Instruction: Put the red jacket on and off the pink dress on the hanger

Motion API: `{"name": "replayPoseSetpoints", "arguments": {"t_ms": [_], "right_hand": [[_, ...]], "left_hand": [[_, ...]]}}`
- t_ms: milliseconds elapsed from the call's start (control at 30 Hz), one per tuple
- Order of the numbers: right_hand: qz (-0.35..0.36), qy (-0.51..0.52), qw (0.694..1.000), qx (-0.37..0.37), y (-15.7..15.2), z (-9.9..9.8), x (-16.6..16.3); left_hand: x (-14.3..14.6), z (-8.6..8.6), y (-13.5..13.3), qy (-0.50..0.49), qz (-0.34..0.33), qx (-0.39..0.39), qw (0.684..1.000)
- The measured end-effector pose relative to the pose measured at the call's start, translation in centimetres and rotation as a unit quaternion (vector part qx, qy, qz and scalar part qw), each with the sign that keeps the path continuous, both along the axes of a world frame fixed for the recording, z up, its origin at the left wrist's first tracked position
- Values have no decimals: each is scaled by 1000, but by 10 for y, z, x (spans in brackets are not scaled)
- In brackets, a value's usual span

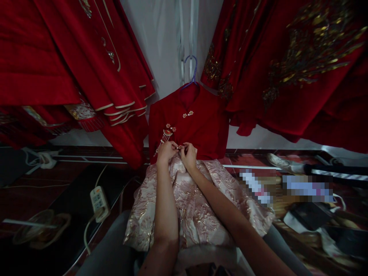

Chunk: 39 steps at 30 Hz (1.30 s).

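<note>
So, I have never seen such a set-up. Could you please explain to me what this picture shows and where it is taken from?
There is no machine here. A camera worn on a person's head looks forward and down at their own bare hands. The left hand and right hand meet at a small beaded fastening, which their fingers seem to pinch. It is at the front of a red top on a blue-purple hanger. Below, a pale brocade skirt spreads over the person's lap. More red garments hang on both sides. At the left, a power strip lies on a black surface.
</note>
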State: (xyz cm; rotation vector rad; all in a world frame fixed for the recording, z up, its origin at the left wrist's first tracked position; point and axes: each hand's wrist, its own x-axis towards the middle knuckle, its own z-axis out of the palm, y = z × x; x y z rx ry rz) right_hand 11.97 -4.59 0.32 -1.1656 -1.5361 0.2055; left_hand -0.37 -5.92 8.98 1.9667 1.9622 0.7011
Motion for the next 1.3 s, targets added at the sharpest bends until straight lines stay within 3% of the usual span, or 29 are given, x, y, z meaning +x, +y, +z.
{"name": "replayPoseSetpoints", "arguments": {"t_ms": [233, 533, 767, 1100, 1200, 1300], "right_hand": [[58, 34, 998, 12, -1, 0, -1], [63, 41, 997, 11, -1, -2, -2], [64, 53, 996, 17, -1, -3, -2], [56, 39, 998, 6, -2, -2, -2], [44, 19, 999, 5, -2, -4, -2], [29, 7, 1000, 9, -2, -6, 0]], "left_hand": [[-5, -13, 9, -91, -39, 70, 993], [-10, -26, 18, -199, -25, 35, 979], [-9, -22, 13, -207, -42, 70, 975], [-10, -29, 18, -190, -42, 92, 977], [-6, -26, 15, -217, -40, 61, 973], [-2, -19, 9, -295, -97, -16, 950]]}}
